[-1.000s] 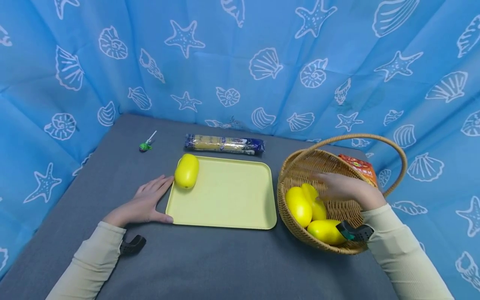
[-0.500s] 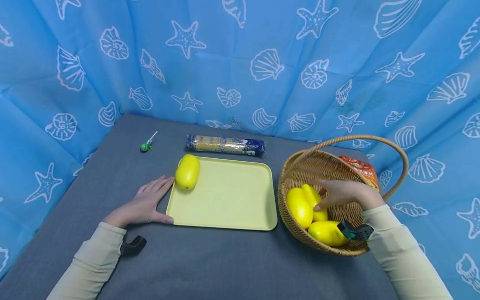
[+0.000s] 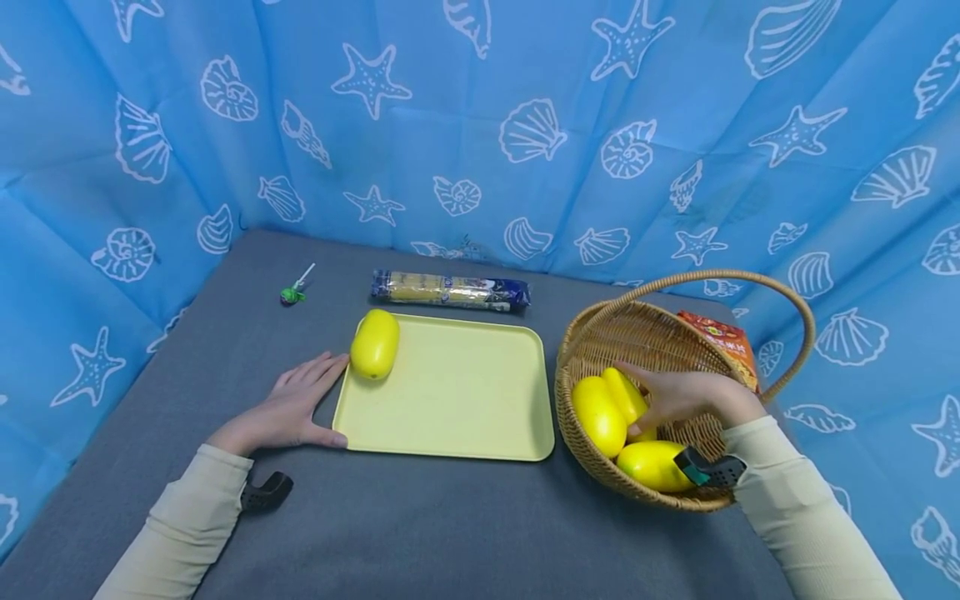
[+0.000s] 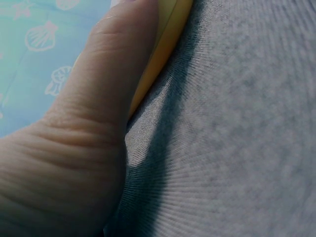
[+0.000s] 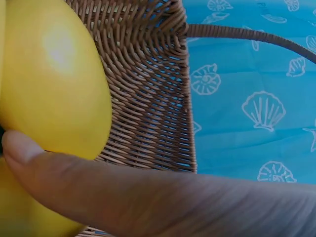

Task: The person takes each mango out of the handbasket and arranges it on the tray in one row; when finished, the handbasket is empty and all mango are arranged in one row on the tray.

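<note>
My left hand lies at the left edge of a pale yellow tray, its fingers straight and its thumb at the near corner. An oblong yellow fruit rests in the tray's far left corner. On the right, my right hand reaches into a wicker basket. It grips an oblong yellow fruit between thumb and fingers; the fingertips are partly hidden behind it. Two more yellow fruits lie beside it, one to the left and one nearer me.
A long pack of what looks like pasta lies behind the tray. A green lollipop is at the back left. Behind the basket stands a red-orange packet. The basket handle arches up, and a blue curtain hangs behind the table.
My right hand has lowered onto the yellow fruit in the basket and closed its thumb and fingers around it. The left hand has stayed at the tray.
</note>
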### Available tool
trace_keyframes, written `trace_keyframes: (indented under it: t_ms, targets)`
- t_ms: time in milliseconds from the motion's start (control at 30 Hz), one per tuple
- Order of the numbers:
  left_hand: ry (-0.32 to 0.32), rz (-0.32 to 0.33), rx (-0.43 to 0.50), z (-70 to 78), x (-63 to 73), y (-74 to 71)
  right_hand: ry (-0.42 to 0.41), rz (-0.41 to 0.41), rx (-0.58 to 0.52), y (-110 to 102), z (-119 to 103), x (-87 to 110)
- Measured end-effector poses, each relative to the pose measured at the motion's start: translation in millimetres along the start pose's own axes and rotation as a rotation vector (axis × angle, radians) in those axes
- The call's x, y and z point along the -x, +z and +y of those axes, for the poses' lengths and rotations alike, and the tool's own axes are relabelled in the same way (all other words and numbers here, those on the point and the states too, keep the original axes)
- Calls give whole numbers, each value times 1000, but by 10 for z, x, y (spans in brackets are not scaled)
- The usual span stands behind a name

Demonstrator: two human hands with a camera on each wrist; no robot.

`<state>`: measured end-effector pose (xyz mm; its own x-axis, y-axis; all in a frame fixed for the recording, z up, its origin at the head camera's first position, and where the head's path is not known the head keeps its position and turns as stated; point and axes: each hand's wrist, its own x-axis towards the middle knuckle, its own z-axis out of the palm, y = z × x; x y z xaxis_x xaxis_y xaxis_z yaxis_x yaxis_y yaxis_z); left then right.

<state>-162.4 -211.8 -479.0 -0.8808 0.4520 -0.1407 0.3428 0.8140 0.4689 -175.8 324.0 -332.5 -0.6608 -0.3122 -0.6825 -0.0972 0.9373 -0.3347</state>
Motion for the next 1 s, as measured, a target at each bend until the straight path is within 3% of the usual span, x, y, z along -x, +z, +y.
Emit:
trace_keyframes:
  t_ms: [433, 667, 1000]
  targets:
    - [9, 13, 11, 5, 13, -10, -28, -49, -86, -45, 38, 14]
    - [9, 8, 2, 1, 13, -5, -92, -32, -107, -29, 54, 21]
    - [22, 20, 1, -6, 11, -5, -73, 34, -74, -46, 92, 45]
